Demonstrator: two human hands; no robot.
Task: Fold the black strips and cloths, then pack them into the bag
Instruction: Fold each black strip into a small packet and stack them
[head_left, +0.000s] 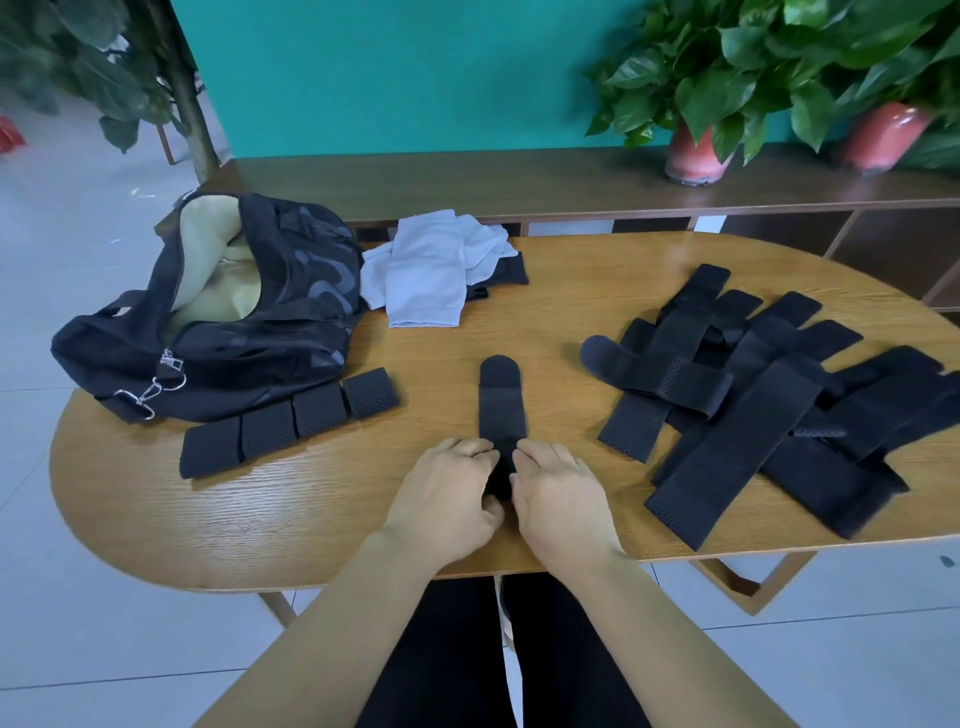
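Both my bare forearms reach forward over the near edge of the tabletop (311, 519), palms down. My left hand (447, 493) and right hand (558, 499) sit side by side, nearly touching. The fingers (478, 449) of each curl inward toward the other hand, pinching the near end of one strip (501, 405) between them.

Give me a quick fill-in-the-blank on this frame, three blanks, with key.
1. Both hands, left hand and right hand, grip the near end of one black ____.
2. ____ folded strips lie in a row beside the bag.
3. The unfolded pile lies on the person's ____ side.

Key: strip; four; right
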